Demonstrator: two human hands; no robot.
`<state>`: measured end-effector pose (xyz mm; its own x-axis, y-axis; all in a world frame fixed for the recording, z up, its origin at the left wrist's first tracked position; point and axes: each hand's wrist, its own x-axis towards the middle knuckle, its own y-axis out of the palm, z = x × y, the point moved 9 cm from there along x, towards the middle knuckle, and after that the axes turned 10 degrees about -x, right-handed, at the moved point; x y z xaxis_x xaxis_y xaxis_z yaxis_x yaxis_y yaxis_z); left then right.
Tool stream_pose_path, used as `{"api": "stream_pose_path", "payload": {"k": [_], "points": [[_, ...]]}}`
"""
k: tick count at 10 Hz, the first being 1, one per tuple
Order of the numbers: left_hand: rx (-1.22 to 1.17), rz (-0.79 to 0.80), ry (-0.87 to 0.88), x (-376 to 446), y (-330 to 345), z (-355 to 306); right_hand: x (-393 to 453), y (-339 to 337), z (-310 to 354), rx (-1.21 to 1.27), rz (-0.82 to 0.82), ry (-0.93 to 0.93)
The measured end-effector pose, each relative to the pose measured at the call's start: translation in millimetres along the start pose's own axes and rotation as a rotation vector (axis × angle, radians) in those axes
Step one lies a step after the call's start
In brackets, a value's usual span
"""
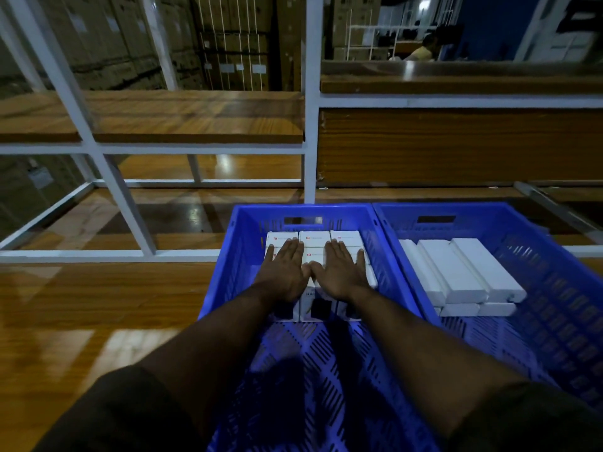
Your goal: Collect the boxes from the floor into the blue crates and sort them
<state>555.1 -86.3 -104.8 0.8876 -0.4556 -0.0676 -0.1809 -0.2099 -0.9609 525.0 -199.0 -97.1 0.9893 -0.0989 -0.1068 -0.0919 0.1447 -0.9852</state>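
Both arms reach into the near blue crate (225,282); the left hand (283,272) and right hand (341,272) lie flat, fingers straight, pressing on packed white boxes (315,239) against its far wall; the second crate (554,288), touching on the right, holds longer white boxes (463,275); beyond stand white-framed wooden shelves (195,119).

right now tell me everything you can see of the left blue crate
The left crate is blue plastic with slotted walls and floor and a handle cutout in its far wall. It sits on the wooden floor, touching the right crate. White boxes fill its far end; the left hand and right hand press flat on them.
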Motion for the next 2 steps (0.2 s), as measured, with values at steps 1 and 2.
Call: {"api": "stream_pose_path", "payload": {"k": [1, 2], "points": [[-0.080, 0.030, -0.040, 1.2, -7.0, -0.8, -5.0, -8.7, -1.6, 0.066, 0.001, 0.001], [-0.253, -0.157, -0.071, -4.0, -27.7, -3.6, -13.9, -24.2, -0.1, 0.113, -0.063, -0.037]]}}
